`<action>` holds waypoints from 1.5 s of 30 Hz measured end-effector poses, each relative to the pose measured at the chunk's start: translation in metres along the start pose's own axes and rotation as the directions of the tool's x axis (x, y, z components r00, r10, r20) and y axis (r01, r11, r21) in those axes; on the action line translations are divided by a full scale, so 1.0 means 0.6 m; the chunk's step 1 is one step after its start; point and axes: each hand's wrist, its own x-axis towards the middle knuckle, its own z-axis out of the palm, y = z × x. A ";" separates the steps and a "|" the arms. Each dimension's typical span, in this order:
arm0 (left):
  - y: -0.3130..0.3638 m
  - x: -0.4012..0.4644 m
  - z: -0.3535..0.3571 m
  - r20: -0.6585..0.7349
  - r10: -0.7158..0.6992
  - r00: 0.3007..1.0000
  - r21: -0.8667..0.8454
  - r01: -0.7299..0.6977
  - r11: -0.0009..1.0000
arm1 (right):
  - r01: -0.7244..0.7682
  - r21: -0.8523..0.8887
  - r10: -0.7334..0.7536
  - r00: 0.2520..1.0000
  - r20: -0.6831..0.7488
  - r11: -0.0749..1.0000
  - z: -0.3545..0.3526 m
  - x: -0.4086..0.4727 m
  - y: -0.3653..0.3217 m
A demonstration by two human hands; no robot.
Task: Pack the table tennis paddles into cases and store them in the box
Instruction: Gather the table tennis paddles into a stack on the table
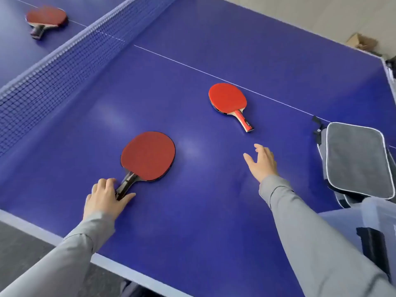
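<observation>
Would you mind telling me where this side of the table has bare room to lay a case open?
Bare blue lies between the near paddle and the right hand, and between the net and the far paddle. The right edge is crowded by the grey cases.

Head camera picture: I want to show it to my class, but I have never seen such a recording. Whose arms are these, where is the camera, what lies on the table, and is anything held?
There is no machine here. A person wears one wide-angle camera on the head, looking forward and down, so the grey-sleeved arms are their own. The left hand grips the handle of the near paddle, which lies flat on the blue table. The right hand is open, holds nothing, and points toward the second paddle. A third paddle lies beyond the net. Grey cases are stacked at the right edge, beside a pale box.
</observation>
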 end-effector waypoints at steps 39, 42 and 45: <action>-0.006 0.029 0.008 0.113 -0.144 0.983 -0.695 0.181 0.696 | -0.127 0.436 0.164 0.985 -0.047 0.891 0.098 0.108 -0.123; -0.001 0.032 0.010 0.118 -0.181 0.977 -0.740 0.207 0.640 | -0.180 0.572 0.244 0.969 -0.035 0.800 0.121 0.016 -0.147; -0.004 0.036 0.014 0.148 -0.168 0.975 -0.755 0.221 0.617 | -0.241 0.640 0.313 0.950 0.000 0.730 0.143 -0.078 -0.167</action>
